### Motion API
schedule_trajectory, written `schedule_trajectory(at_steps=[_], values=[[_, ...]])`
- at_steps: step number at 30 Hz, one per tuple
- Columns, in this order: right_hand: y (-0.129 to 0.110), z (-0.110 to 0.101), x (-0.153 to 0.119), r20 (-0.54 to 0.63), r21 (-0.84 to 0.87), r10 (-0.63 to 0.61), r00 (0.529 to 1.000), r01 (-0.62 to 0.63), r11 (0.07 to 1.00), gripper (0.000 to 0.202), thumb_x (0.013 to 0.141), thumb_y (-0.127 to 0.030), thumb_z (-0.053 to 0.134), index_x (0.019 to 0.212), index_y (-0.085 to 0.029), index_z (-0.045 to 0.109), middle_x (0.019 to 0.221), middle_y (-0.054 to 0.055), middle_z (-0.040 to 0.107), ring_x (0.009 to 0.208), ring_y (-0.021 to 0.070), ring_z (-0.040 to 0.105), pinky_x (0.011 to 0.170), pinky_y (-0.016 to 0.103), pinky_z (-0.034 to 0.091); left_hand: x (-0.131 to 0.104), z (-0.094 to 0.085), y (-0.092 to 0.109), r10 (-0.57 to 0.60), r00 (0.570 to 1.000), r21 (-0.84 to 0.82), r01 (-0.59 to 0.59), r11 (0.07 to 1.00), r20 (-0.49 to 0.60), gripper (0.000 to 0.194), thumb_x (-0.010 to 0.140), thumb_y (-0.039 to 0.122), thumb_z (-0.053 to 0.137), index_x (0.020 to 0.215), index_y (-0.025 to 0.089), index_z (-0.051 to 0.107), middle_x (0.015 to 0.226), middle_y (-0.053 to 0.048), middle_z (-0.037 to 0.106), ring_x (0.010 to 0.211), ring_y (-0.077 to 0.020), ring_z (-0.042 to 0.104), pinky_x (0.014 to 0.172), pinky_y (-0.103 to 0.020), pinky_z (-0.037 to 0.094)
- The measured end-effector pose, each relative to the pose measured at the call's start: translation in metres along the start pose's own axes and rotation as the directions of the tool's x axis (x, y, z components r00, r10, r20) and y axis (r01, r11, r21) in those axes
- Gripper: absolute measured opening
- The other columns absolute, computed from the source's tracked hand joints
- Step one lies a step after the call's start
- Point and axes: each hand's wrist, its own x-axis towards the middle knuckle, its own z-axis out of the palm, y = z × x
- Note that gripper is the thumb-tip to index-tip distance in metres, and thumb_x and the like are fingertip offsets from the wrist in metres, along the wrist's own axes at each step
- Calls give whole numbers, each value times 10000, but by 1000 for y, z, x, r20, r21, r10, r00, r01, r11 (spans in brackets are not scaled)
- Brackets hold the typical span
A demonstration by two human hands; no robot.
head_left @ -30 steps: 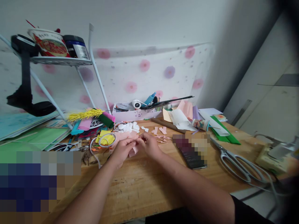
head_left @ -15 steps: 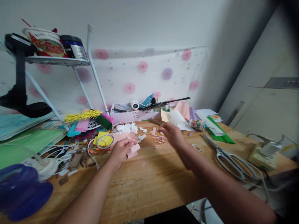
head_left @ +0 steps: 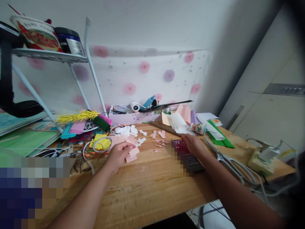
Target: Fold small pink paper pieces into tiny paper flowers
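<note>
My left hand (head_left: 119,156) is closed, thumb and fingers pinching small pieces of pink paper (head_left: 132,155) just above the table. My right hand (head_left: 195,145) reaches over a phone (head_left: 187,156) lying on the wood, fingers stretched onto the upper right part of its lit, dark red screen; they appear to hold nothing. Between the hands lie two small pink paper cutouts (head_left: 161,134) and several thin twisted pink paper strips (head_left: 160,143). White paper scraps (head_left: 141,140) and a pile of white pieces (head_left: 127,130) sit beyond my left hand.
Large scissors (head_left: 228,163) and a power strip (head_left: 260,162) with cables are at the right. Behind stand a white box (head_left: 133,118), crepe paper (head_left: 179,123) and a paper cup (head_left: 198,128). At left are a yellow roll (head_left: 101,143), cables and a white rack (head_left: 92,70).
My right hand has moved down and right onto the phone, whose screen now shows lit. A second pink cutout now lies beside the first. My left hand keeps its pinch.
</note>
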Motion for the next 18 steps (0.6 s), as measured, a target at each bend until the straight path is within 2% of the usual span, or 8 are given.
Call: schedule_trajectory(at_steps=[5, 10, 13, 15, 18], values=[[4, 3, 2, 53, 25, 26, 998, -27, 999, 270, 812, -274, 372, 682, -164, 581, 688, 59, 614, 613, 147, 527, 560, 241, 331, -1, 1, -1, 1, 1000, 25, -1, 1000, 14, 275, 684, 371, 529, 778, 142, 648, 651, -15, 575, 587, -126, 456, 529, -220, 319], [-6, -6, -2, -58, 215, 83, 995, -68, 974, 271, 789, -341, 398, 812, -164, 602, 723, 41, 625, 631, 145, 537, 562, 236, 359, -1, 0, -2, 23, 1000, 25, -24, 999, 18, 278, 694, 375, 522, 782, 144, 648, 646, -14, 566, 580, -126, 453, 533, -220, 317], [-32, -12, -6, -15, 366, 56, 998, -47, 929, 258, 779, -336, 419, 845, -169, 606, 757, 34, 639, 639, 138, 551, 572, 231, 384, -1, 1, 0, 30, 999, 19, -30, 999, 11, 269, 683, 376, 535, 762, 147, 652, 663, -19, 582, 594, -132, 464, 544, -223, 328], [-57, -11, -7, 19, 457, -30, 999, 18, 889, 240, 794, -309, 408, 851, -182, 603, 794, 24, 647, 698, 132, 565, 631, 229, 400, -2, 1, 1, 28, 1000, 5, -28, 1000, 0, 269, 671, 379, 545, 757, 149, 655, 677, -23, 594, 600, -138, 473, 545, -226, 333], [-100, -3, -8, 18, 542, -200, 980, 158, 826, 233, 808, -266, 400, 725, -172, 597, 720, 13, 634, 694, 119, 559, 663, 226, 399, -1, 1, 1, 22, 1000, -11, -22, 1000, 2, 274, 660, 378, 553, 768, 148, 657, 708, -33, 613, 634, -153, 495, 571, -233, 349]])
